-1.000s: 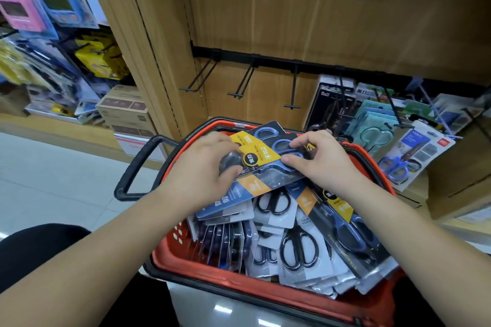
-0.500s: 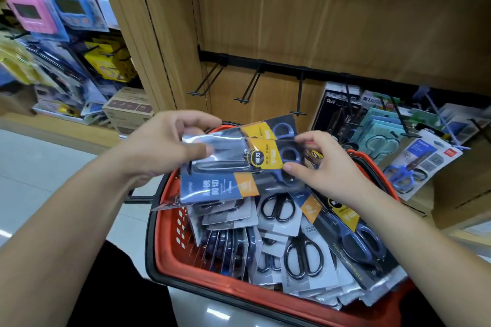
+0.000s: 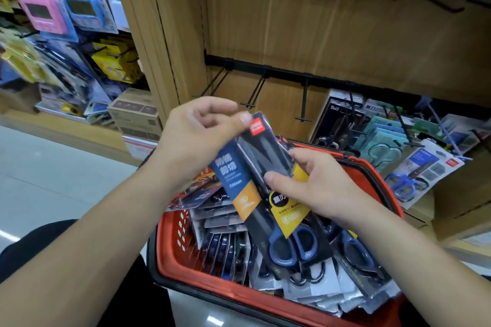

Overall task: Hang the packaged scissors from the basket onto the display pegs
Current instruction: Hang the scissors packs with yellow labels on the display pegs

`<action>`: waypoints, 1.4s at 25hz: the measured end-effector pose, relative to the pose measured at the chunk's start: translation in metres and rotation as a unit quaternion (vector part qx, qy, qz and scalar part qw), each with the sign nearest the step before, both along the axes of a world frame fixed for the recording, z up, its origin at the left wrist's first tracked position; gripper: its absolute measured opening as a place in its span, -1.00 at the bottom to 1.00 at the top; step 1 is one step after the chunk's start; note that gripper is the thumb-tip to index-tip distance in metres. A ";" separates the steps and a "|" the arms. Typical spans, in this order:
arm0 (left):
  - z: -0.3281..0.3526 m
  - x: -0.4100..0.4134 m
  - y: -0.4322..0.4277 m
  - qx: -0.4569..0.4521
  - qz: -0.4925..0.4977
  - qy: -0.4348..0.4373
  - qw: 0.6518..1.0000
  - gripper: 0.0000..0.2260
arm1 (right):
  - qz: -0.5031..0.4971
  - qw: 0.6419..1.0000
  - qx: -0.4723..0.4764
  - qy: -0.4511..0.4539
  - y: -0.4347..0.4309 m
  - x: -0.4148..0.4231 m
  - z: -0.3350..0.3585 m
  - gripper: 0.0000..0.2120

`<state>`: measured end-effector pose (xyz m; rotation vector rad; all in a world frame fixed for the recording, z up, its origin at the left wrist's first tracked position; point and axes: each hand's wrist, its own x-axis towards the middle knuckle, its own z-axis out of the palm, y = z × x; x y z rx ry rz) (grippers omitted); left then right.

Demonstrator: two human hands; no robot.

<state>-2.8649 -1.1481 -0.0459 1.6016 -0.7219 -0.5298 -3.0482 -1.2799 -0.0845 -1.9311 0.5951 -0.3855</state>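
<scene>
Red basket (image 3: 170, 255) | left hand (image 3: 196, 138) pinches scissors pack (image 3: 239, 175) top | right hand (image 3: 313, 186) grips middle (tilted)

A wood-grain back panel (image 3: 345, 34) fills the centre and upper right, bordered on its left by a ribbed wooden upright (image 3: 170, 34). Pale glossy floor tiles (image 3: 53, 180) cover the left middle, with bright light streaks (image 3: 215, 321) at the bottom. A low wooden ledge (image 3: 66, 126) at left carries stacked cardboard boxes (image 3: 132, 111), and packaged goods (image 3: 53, 13) hang at upper left.
</scene>
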 end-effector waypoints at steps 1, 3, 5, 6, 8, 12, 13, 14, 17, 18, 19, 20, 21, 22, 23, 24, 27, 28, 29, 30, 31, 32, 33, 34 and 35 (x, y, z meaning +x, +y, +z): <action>-0.003 0.002 -0.003 -0.013 0.055 -0.003 0.998 -0.66 | -0.048 0.998 0.033 -0.020 -0.003 -0.001 -0.001 -0.87; -0.010 -0.002 -0.006 0.011 0.085 -0.011 0.996 -0.60 | -0.131 0.983 0.115 -0.060 -0.008 -0.005 0.002 -0.89; -0.021 -0.026 -0.007 0.065 0.007 0.001 0.998 -0.62 | -0.185 0.963 0.168 -0.097 -0.011 -0.010 0.004 -0.88; -0.027 -0.039 -0.008 0.084 -0.034 0.000 0.996 -0.63 | -0.202 0.957 0.177 -0.108 -0.011 -0.011 0.005 -0.88; -0.039 -0.058 -0.013 0.096 -0.075 -0.033 0.992 -0.56 | -0.218 0.954 0.172 -0.111 -0.011 -0.012 0.004 -0.87; -0.047 -0.077 -0.024 0.048 -0.067 -0.050 0.995 -0.32 | -0.216 0.958 0.155 -0.106 -0.010 -0.016 0.003 -0.87; -0.047 -0.080 -0.026 0.031 -0.070 -0.041 0.996 -0.28 | -0.214 0.956 0.165 -0.114 -0.010 -0.017 0.004 -0.85; -0.046 -0.081 -0.029 0.014 -0.072 -0.025 0.997 -0.23 | -0.215 0.952 0.176 -0.125 -0.010 -0.018 0.005 -0.85; -0.043 -0.074 -0.035 -0.015 -0.069 0.014 0.997 -0.19 | -0.230 0.947 0.167 -0.150 -0.017 -0.022 0.007 -0.88; -0.043 -0.072 -0.036 -0.020 -0.068 0.019 0.997 -0.22 | -0.236 0.946 0.157 -0.156 -0.019 -0.023 0.006 -0.85; -0.042 -0.071 -0.035 -0.024 -0.072 0.021 0.997 -0.24 | -0.240 0.945 0.150 -0.164 -0.022 -0.025 0.004 -0.76; -0.042 -0.070 -0.035 -0.027 -0.077 0.025 0.996 -0.27 | -0.246 0.943 0.142 -0.173 -0.024 -0.026 0.002 -0.65; -0.042 -0.069 -0.034 -0.033 -0.082 0.029 0.996 -0.30 | -0.254 0.940 0.134 -0.182 -0.026 -0.028 0.001 -0.57; -0.044 -0.067 -0.034 -0.040 -0.088 0.032 0.995 -0.32 | -0.263 0.937 0.133 -0.189 -0.029 -0.029 0.001 -0.52; -0.044 -0.065 -0.034 -0.046 -0.095 0.032 0.994 -0.34 | -0.272 0.933 0.139 -0.192 -0.032 -0.029 0.002 -0.50; -0.043 -0.064 -0.034 -0.050 -0.102 0.033 0.993 -0.35 | -0.279 0.929 0.147 -0.193 -0.035 -0.031 0.003 -0.49; -0.040 -0.064 -0.036 -0.055 -0.120 0.036 0.991 -0.34 | -0.292 0.922 0.152 -0.203 -0.041 -0.037 0.010 -0.50; -0.037 -0.066 -0.038 -0.056 -0.126 0.032 0.990 -0.34 | -0.297 0.920 0.147 -0.211 -0.043 -0.040 0.014 -0.52; -0.032 -0.069 -0.042 -0.060 -0.134 0.027 0.989 -0.34 | -0.307 0.914 0.143 -0.223 -0.047 -0.045 0.016 -0.54; -0.027 -0.074 -0.049 -0.067 -0.147 0.021 0.987 -0.34 | -0.323 0.905 0.144 -0.238 -0.052 -0.052 0.019 -0.56; -0.020 -0.080 -0.059 -0.072 -0.160 0.015 0.984 -0.34 | -0.339 0.895 0.146 -0.250 -0.058 -0.061 0.024 -0.57; -0.013 -0.089 -0.071 -0.076 -0.175 0.011 0.982 -0.34 | -0.354 0.888 0.143 -0.258 -0.065 -0.073 0.029 -0.52; -0.007 -0.100 -0.085 -0.076 -0.192 0.007 0.978 -0.34 | -0.367 0.883 0.131 -0.262 -0.071 -0.086 0.036 -0.41; -0.002 -0.112 -0.098 -0.075 -0.205 0.003 0.976 -0.33 | -0.377 0.881 0.112 -0.262 -0.078 -0.101 0.042 -0.29; 0.002 -0.127 -0.115 -0.074 -0.215 0.001 0.974 -0.30 | -0.391 0.878 0.087 -0.262 -0.087 -0.119 0.047 -0.21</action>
